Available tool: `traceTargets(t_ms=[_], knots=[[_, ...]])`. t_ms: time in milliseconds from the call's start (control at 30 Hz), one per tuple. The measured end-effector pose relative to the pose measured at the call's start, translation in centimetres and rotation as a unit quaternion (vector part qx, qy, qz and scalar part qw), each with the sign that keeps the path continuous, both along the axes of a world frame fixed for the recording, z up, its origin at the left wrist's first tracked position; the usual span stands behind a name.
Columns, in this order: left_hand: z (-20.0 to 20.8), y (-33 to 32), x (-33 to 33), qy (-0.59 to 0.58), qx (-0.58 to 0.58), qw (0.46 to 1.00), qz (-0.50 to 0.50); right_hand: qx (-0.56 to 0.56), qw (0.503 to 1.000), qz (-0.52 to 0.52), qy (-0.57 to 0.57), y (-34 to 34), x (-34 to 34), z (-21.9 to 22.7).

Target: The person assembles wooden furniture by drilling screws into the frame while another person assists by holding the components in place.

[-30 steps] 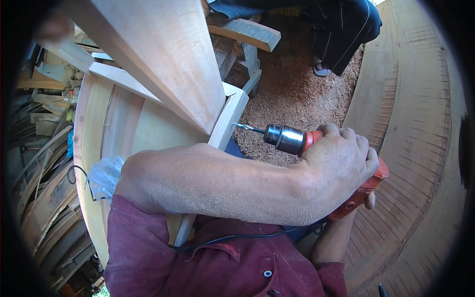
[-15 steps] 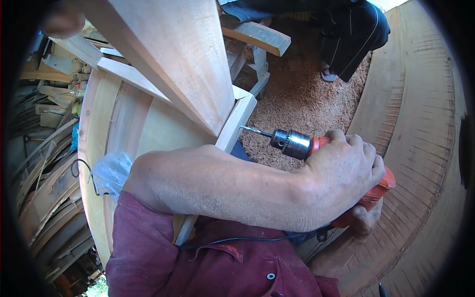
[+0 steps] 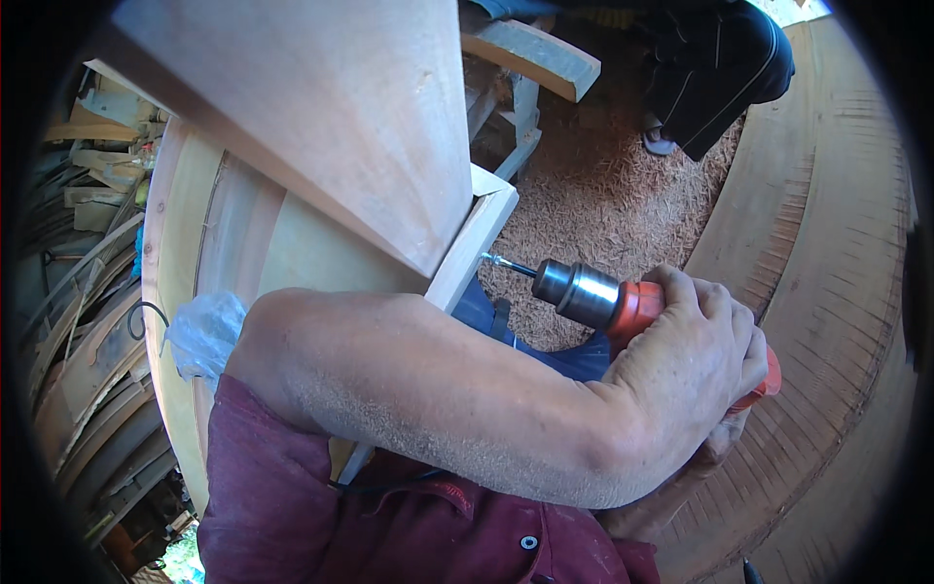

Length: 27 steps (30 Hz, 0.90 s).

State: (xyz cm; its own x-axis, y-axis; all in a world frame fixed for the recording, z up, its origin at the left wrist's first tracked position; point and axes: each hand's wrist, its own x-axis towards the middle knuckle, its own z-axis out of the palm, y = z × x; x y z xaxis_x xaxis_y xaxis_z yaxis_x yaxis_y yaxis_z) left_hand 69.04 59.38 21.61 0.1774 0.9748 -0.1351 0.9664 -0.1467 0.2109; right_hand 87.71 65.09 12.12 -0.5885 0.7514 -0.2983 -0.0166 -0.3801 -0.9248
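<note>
Since a moment ago, the person's left forearm point(image 3: 467, 399) has sunk lower, so that it covers more of the right hand point(image 3: 725, 438) and of the handle of the red drill point(image 3: 637, 310), while blue trousers point(image 3: 574, 362) have come to show more under the tool. In the head view, the left hand point(image 3: 715, 341) lies over the top of the drill's body, its fingers bent firmly around it. The right hand is mostly hidden behind and below, near the rear of the drill, and I cannot tell how its fingers are closed. The drill points to the left; its shiny chuck point(image 3: 584, 295) carries a thin bit point(image 3: 509, 264), whose tip meets the side of a pale wooden rail point(image 3: 474, 243). Whether the tip is inside the wood, I cannot tell. Beside the rail stands a broad tapered board point(image 3: 370, 127), and a clear plastic bag point(image 3: 206, 336) is near the left elbow. Wood shavings point(image 3: 574, 219) cover the floor beyond the chuck, where another person's dark trouser leg point(image 3: 715, 83) is seen. Curved planks point(image 3: 837, 292) run along the right side.
</note>
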Motion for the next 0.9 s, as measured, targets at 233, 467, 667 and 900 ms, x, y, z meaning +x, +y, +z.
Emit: traceTargets(t_ms=[233,467,667,900], knots=[[0.1,-0.7,-0.3,0.035,0.028,0.999,-0.016,0.015,1.000,0.018,-0.006,-0.3,-0.3,-1.1],[0.7,-0.4,-0.1,0.079,0.071,0.994,0.033,0.028,0.999,0.033,-0.006,0.2,-0.8,-1.6],[-0.1,0.4,-0.8,-0.023,0.027,0.999,-0.002,0.033,0.998,0.050,-0.004,2.1,-0.8,-0.8],[-0.1,-0.3,-2.3,-0.050,0.019,0.997,-0.061,0.023,0.999,0.045,0.018,2.2,-0.3,-1.3]])
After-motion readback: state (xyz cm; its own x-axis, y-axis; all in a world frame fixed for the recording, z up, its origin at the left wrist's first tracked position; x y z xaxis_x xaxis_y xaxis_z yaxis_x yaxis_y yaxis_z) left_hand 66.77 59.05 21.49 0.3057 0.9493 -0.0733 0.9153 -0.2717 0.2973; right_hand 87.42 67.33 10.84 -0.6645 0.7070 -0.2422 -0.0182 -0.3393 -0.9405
